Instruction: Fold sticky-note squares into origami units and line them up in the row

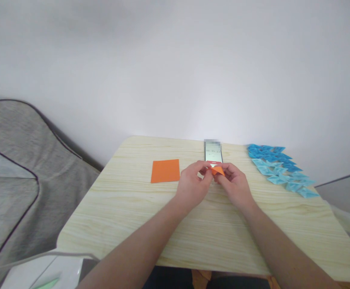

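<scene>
Between my two hands is a small folded piece of orange origami paper (218,170), held just above the table. My left hand (193,180) pinches its left end between thumb and fingers. On the other side, my right hand (234,183) grips the right end, its fingers curled behind the paper. Part of the fold is hidden by the fingertips. To the left of my left hand lies a flat orange paper square (165,171). Directly behind the folded paper, a phone (213,152) showing a timer lies partly covered by my hands.
Several folded blue paper pieces (267,152) and light blue ones (283,176) lie in rows at the table's right rear. The wooden table (126,208) meets a white wall (175,72). Grey fabric (42,192) hangs at left, near a cable (57,253).
</scene>
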{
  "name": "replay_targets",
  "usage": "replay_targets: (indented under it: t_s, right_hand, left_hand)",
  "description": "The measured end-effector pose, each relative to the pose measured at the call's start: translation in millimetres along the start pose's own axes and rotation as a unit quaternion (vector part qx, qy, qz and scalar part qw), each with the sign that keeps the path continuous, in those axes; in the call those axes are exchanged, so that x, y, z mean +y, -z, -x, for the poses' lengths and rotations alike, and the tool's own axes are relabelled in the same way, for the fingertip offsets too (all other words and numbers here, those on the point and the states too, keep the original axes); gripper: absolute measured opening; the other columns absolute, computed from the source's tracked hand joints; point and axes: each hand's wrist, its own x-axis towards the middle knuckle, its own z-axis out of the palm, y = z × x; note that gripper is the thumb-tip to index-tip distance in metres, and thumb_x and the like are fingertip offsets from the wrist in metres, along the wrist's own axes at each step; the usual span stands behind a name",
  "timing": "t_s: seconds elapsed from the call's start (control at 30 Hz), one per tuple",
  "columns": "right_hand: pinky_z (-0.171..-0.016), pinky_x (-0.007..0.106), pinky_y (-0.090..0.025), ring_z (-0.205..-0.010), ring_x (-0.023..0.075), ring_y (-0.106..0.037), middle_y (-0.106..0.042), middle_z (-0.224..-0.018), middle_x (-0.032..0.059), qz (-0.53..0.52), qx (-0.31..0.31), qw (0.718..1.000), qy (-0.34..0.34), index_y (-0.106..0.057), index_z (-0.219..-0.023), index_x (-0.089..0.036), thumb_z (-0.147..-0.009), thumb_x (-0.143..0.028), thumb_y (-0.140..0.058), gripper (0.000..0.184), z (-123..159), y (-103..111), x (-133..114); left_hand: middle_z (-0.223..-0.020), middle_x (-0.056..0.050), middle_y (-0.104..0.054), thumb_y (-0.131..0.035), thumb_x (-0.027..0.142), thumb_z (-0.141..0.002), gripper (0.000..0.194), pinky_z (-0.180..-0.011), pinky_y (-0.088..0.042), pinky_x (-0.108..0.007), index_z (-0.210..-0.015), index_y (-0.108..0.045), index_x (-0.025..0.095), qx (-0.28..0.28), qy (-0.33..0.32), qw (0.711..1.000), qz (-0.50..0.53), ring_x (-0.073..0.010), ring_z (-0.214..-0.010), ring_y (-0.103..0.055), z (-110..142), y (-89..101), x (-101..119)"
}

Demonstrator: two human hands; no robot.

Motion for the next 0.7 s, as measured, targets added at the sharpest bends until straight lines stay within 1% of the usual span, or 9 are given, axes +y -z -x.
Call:
replay_targets:
  t_s: [0.07, 0.13, 0.23, 0.33, 0.4, 0.53, 0.7]
  right_hand:
    - [-0.081, 0.033, -0.055, -0.093, 0.02, -0.069, -0.076, -0.106, 0.0059, -0.007, -0.016, 1.0, 0.008, -0.069, -0.115, -0.023, -0.079, -0.029, -0.076, 0.037, 0.9, 2.1, -1.4]
    - [-0.082, 0.034, -0.056, -0.099, 0.0222, -0.07, -0.076, -0.109, 0.007, -0.006, -0.034, 0.999, 0.01, -0.069, -0.119, -0.024, -0.08, -0.031, -0.076, 0.041, 1.3, 3.9, -2.7]
    - [-0.081, 0.035, -0.057, -0.097, 0.0224, -0.07, -0.076, -0.113, 0.0085, -0.005, -0.034, 0.999, 0.001, -0.073, -0.114, -0.023, -0.082, -0.04, -0.076, 0.037, 0.6, 4.7, -3.0]
    - [-0.081, 0.037, -0.059, -0.087, 0.0201, -0.071, -0.078, -0.105, 0.0081, -0.017, -0.022, 0.999, -0.018, -0.076, -0.109, -0.023, -0.082, -0.046, -0.077, 0.036, -0.7, 4.1, -3.5]
    - [-0.083, 0.038, -0.059, -0.085, 0.0196, -0.071, -0.079, -0.104, 0.0078, -0.028, -0.023, 0.999, -0.021, -0.077, -0.109, -0.023, -0.081, -0.047, -0.078, 0.037, -1.5, 4.4, -5.0]
    - [-0.086, 0.04, -0.059, -0.087, 0.0201, -0.072, -0.079, -0.107, 0.0075, -0.046, -0.03, 0.998, -0.027, -0.078, -0.109, -0.023, -0.078, -0.046, -0.081, 0.039, -2.4, 6.5, -8.5]
    - [-0.09, 0.042, -0.06, -0.088, 0.0204, -0.072, -0.079, -0.11, 0.0073, -0.052, -0.015, 0.998, -0.024, -0.079, -0.105, -0.024, -0.078, -0.044, -0.082, 0.034, -2.2, 7.1, -10.2]
  left_hand:
    - [-0.098, -0.003, -0.075, -0.059, 0.02, -0.089, 0.018, -0.063, -0.054, -0.022, -0.1, -0.073, 0.022, 0.012, -0.009, 1.0, -0.022, -0.0146, -0.084, -0.067, -0.4, -0.1, -1.9]
    - [-0.099, -0.004, -0.074, -0.059, 0.019, -0.089, 0.017, -0.066, -0.055, -0.024, -0.099, -0.072, 0.022, 0.018, -0.016, 0.999, -0.04, -0.0157, -0.086, -0.067, -0.3, -0.1, -3.1]
    - [-0.102, -0.005, -0.074, -0.06, 0.021, -0.089, 0.016, -0.068, -0.055, -0.025, -0.1, -0.072, 0.022, 0.015, -0.022, 0.998, -0.053, -0.0169, -0.089, -0.067, 0.3, -0.1, -2.7]
    - [-0.105, -0.006, -0.074, -0.06, 0.023, -0.09, 0.016, -0.07, -0.056, -0.026, -0.102, -0.072, 0.022, 0.014, -0.023, 0.998, -0.048, -0.0169, -0.09, -0.067, 0.9, 0.2, -0.1]
    - [-0.106, -0.006, -0.074, -0.062, 0.024, -0.089, 0.017, -0.073, -0.057, -0.027, -0.103, -0.071, 0.022, 0.013, -0.02, 0.999, -0.034, -0.0168, -0.091, -0.068, 1.2, 0.9, 2.5]
    - [-0.107, -0.005, -0.074, -0.065, 0.024, -0.087, 0.018, -0.078, -0.058, -0.027, -0.104, -0.07, 0.023, 0.003, -0.01, 1.0, 0.017, -0.0164, -0.094, -0.068, 1.6, 3.5, 7.2]
    - [-0.097, -0.004, -0.073, -0.068, 0.03, -0.088, 0.017, -0.069, -0.056, -0.022, -0.102, -0.072, 0.02, 0.006, 0.021, 0.995, 0.094, -0.0149, -0.089, -0.068, -1.4, 5.4, 5.2]
